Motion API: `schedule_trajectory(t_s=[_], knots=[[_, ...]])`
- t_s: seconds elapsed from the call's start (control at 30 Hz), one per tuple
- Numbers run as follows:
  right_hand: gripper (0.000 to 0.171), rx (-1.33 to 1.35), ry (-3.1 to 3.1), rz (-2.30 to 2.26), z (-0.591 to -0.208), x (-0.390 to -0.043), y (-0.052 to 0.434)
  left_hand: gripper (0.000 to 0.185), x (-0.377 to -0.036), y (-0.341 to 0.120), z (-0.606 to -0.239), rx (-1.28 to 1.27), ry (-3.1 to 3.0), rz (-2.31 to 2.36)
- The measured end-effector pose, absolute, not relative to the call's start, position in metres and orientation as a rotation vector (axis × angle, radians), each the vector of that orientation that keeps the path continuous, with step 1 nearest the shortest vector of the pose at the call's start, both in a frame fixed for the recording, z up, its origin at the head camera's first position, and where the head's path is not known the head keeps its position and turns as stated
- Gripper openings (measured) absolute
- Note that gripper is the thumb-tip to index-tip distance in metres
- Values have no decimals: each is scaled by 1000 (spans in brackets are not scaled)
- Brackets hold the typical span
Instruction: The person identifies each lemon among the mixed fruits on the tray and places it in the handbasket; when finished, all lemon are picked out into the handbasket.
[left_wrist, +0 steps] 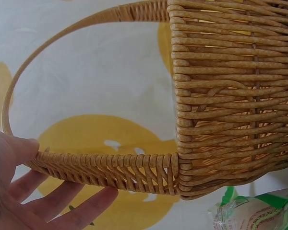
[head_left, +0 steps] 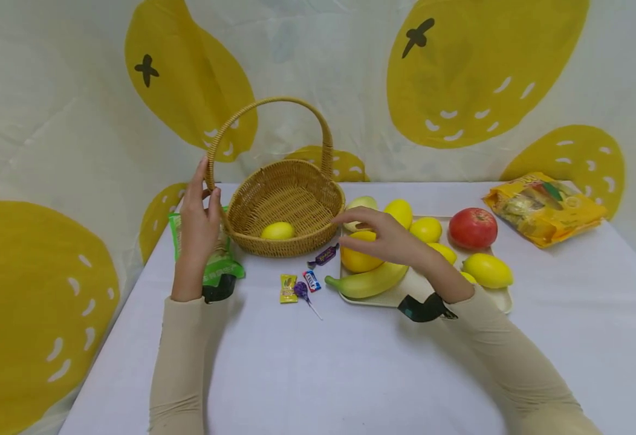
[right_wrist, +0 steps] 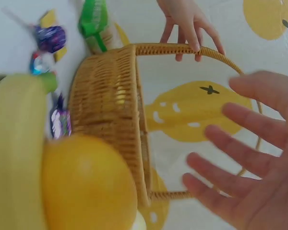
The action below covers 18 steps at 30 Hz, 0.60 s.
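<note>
Your left hand (head_left: 198, 223) has the basket (head_left: 285, 208) by the bottom of its handle, thumb on one side and fingers on the other, a light steadying grip rather than a fist. The left wrist view shows that pinch up close. One lemon (head_left: 277, 231) sits inside the basket on the near side.

Your right hand (head_left: 383, 232) is just right of the basket, hovering over the tray (head_left: 505, 299). Its fingers are spread and relaxed with nothing in them, and the right wrist view shows the bare palm. Right under it lies an orange-yellow fruit (head_left: 357, 260), with a banana (head_left: 369, 283) along the tray's near edge. More lemons and a red apple (head_left: 473, 228) sit further right of the basket.

Looks to me like you're mid-way through loading fruit into the basket, in the reach part of the cycle. Next move probably calls for lowering that right hand onto the fruit below it and curling the fingers well around, since round fruit rolls. Keep the left hand where it is so the basket doesn't tip.

In front of the basket there are a few candies (head_left: 311, 281) on the worktop (head_left: 318, 374), and a green packet (head_left: 217, 257) to its left.
</note>
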State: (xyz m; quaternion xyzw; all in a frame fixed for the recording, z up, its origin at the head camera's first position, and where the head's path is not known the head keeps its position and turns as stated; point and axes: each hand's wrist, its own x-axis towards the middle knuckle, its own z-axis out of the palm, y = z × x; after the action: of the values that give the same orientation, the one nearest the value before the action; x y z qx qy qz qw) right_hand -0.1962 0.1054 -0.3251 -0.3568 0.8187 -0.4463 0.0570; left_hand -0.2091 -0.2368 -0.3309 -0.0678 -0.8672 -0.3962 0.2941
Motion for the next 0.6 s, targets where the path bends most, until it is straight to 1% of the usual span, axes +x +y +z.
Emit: schedule_trajectory(t_s=[0.2, 0.6], knots=[[29, -1047, 2595, -1368, -332, -180, 139, 58, -209, -238, -331, -176, -2300, -1054], [23, -863, 2799, -1208, -363, -168, 207, 58, -211, -237, -335, -200, -2287, -1025]])
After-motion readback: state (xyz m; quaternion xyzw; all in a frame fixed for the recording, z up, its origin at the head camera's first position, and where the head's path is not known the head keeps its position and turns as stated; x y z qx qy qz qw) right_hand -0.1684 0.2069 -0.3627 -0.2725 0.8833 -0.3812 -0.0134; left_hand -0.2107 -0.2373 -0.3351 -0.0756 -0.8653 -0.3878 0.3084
